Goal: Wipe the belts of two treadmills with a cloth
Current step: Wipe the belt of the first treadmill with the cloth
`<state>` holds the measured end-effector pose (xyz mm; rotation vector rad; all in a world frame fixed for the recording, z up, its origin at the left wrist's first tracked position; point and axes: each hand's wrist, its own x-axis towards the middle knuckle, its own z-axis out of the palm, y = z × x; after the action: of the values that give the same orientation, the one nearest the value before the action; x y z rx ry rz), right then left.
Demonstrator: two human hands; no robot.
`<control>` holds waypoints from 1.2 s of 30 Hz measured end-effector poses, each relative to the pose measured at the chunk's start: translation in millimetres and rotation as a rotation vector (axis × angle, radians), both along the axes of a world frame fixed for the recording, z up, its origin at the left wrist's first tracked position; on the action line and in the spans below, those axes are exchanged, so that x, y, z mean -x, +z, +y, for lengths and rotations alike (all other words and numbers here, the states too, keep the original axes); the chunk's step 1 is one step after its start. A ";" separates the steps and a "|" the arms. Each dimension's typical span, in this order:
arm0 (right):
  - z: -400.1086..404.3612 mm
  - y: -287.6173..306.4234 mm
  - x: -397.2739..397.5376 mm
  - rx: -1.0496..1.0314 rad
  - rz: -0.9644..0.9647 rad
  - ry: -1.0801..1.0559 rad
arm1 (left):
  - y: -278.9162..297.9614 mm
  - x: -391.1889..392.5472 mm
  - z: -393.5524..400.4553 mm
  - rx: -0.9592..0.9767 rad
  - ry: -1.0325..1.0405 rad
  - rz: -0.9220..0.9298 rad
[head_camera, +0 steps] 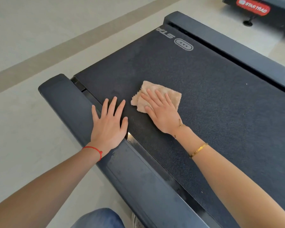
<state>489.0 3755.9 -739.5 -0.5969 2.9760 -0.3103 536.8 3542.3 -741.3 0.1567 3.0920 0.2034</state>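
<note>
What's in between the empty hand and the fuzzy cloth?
Only bare black treadmill belt. In the head view, the left hand rests flat beside the cloth without touching it.

Bright, even daylight fills the scene, with only faint, soft shadows under the hands (109, 127). The dark belt (220, 104) shows grainy texture without glare. Wide-angle distortion bends the treadmill's side rail (69, 102), and the far red logo plate (253, 6) looks slightly blurred.
</note>
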 end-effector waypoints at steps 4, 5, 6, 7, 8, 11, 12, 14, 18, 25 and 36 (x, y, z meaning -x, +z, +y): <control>6.1 -1.0 31.6 0.017 -0.017 -0.141 | 0.8 -0.2 0.9 0.011 0.001 -0.003; 4.7 -0.5 45.5 0.021 -0.021 -0.183 | 0.7 -0.6 1.1 0.012 0.004 -0.001; 2.9 0.1 61.3 0.021 -0.032 -0.227 | 0.4 -1.0 1.3 0.016 0.005 0.000; 0.5 1.0 77.7 0.015 -0.048 -0.268 | 0.1 -1.3 1.7 0.020 0.004 -0.002; -3.5 2.1 94.5 0.005 -0.065 -0.298 | -0.3 -1.1 2.0 0.024 0.004 -0.004; -24.5 6.5 135.6 -0.009 -0.098 -0.297 | -1.4 -0.9 2.6 0.046 0.003 -0.002; -33.9 7.7 144.1 -0.007 -0.100 -0.269 | -1.7 -0.9 2.6 0.054 0.002 -0.001; -54.4 10.2 152.8 -0.011 -0.098 -0.165 | -2.0 -0.8 2.1 0.062 0.001 -0.003; -78.7 10.3 142.6 -0.015 -0.070 0.138 | -2.4 -0.3 1.8 0.072 -0.001 -0.007; 4.2 4.2 126.4 -0.025 -0.006 0.007 | -1.7 0.3 0.9 0.076 0.002 -0.022; 18.9 3.2 -11.3 0.011 -0.038 -0.125 | -1.7 -0.4 1.5 0.040 -0.002 -0.008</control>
<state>500.3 3774.8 -736.3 -0.4013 2.9825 -0.3438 537.2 3543.7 -743.0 0.1573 3.0848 0.1414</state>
